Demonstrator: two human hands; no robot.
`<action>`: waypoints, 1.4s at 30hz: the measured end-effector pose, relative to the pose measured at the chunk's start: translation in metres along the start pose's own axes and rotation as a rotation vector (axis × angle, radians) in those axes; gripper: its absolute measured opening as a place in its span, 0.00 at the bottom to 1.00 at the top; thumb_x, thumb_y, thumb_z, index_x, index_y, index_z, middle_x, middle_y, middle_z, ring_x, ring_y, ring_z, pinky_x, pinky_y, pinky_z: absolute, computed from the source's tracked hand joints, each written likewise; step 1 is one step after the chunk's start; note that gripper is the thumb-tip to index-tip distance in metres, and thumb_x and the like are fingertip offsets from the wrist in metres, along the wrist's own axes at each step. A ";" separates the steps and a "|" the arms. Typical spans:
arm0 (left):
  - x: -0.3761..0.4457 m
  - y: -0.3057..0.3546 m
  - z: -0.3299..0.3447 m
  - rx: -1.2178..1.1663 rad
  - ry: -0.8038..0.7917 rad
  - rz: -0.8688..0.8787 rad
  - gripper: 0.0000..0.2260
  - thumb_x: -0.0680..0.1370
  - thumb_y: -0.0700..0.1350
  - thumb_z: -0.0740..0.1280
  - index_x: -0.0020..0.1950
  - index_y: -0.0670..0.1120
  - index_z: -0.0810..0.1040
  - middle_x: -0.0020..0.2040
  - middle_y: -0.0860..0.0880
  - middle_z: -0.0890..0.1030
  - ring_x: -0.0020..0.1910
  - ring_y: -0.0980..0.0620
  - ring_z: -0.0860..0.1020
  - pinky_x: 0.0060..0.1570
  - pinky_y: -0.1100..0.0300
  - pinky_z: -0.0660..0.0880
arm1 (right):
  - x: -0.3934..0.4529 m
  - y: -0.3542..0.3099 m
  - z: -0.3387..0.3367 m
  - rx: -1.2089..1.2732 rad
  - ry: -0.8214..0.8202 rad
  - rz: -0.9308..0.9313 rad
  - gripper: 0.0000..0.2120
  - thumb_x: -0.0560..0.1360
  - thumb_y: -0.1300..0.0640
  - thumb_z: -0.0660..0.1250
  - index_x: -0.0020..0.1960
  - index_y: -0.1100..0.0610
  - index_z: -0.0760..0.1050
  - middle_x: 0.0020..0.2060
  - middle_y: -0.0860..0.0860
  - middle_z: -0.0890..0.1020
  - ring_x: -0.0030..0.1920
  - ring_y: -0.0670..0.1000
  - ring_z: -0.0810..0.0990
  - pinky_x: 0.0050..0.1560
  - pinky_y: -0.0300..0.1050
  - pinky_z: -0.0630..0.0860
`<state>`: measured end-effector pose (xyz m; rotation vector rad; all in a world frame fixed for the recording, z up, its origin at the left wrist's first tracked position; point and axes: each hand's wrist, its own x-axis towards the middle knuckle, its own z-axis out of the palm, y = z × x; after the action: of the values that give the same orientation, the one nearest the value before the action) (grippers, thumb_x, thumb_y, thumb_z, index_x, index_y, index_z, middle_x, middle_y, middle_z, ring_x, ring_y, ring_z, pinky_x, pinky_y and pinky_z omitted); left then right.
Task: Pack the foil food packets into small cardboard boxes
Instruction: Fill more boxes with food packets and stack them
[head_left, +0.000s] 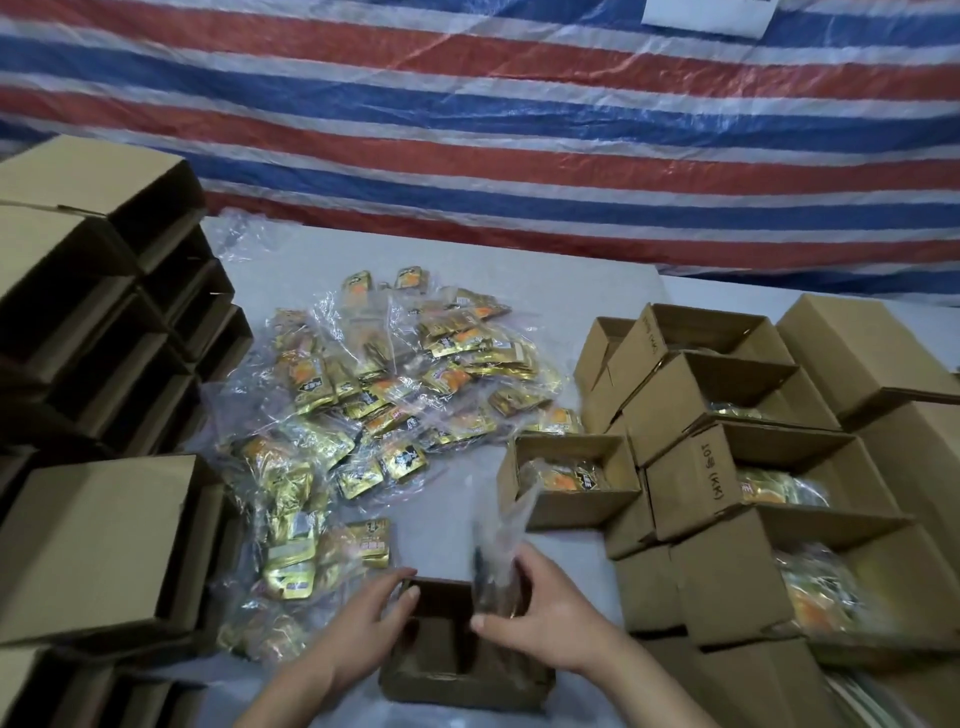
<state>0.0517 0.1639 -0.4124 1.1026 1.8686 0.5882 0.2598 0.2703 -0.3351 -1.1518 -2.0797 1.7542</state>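
Striped plastic sheeting (519, 104) in red, white and blue hung behind a pale grey worktop (467, 291). Stacks of empty cardboard boxes (104, 291) stood along the left, and filled boxes (737, 415) were banked on the right, gold packets showing in their open tops. One bore handwriting that seemed to read "10 (KK)", though it was hard to make out. Between the stacks lay the heap of foil food packets (384, 384), gold and orange, bundled in clear bags; their print was too small to read.

Nearest the person sat the small open box (457, 649). The left hand (363, 618) steadied its left rim, fingers curled over the edge. The right hand (535, 608) had its fingers closed on a bagged bundle of packets (498, 551), blurred, held upright with its long axis near vertical and its lower end already at the box mouth. The bundle sat directly above the opening, so the coming move looked like a straight push downward, the right hand doing the work.
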 end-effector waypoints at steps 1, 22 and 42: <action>-0.001 -0.002 0.002 -0.051 -0.001 -0.003 0.13 0.83 0.49 0.61 0.66 0.52 0.74 0.64 0.54 0.77 0.65 0.58 0.73 0.67 0.65 0.66 | 0.001 0.001 0.003 -0.133 -0.086 -0.015 0.26 0.65 0.48 0.77 0.60 0.49 0.73 0.51 0.44 0.82 0.51 0.38 0.79 0.56 0.42 0.77; -0.011 -0.021 0.027 -0.313 0.055 0.082 0.07 0.83 0.50 0.59 0.55 0.59 0.76 0.55 0.57 0.78 0.56 0.67 0.74 0.60 0.71 0.67 | 0.053 0.063 0.071 -0.889 -0.583 0.365 0.28 0.75 0.52 0.69 0.73 0.54 0.67 0.68 0.55 0.75 0.68 0.58 0.74 0.67 0.46 0.70; -0.014 -0.017 0.025 -0.252 0.073 0.075 0.07 0.83 0.51 0.59 0.56 0.61 0.75 0.51 0.58 0.79 0.51 0.65 0.76 0.53 0.68 0.70 | 0.052 0.050 0.087 -0.702 -0.565 0.525 0.21 0.83 0.53 0.52 0.73 0.59 0.68 0.72 0.58 0.71 0.71 0.56 0.69 0.69 0.46 0.63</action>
<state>0.0683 0.1428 -0.4317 0.9986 1.7628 0.8923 0.1948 0.2384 -0.4221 -1.6389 -3.1308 1.7318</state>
